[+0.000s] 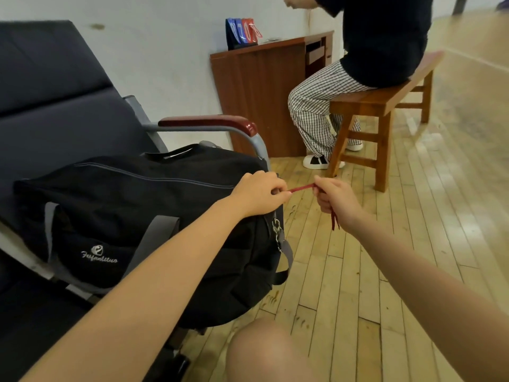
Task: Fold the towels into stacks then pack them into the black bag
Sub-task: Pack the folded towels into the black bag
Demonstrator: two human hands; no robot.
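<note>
Soft black fabric duffel bag [132,216] at nine o'clock on dark padded chair [55,106], zipped. Left hand [259,193] and right hand [334,201] pinching red cord [301,188] taut. Probably limp, light; best gripped by grey straps.

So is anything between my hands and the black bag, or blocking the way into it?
Nothing sits between them: your left hand rests on the black bag, and the right hand pinches a red cord stretched from its end. The bag's top looks zipped shut, and no towels are in view.
</note>
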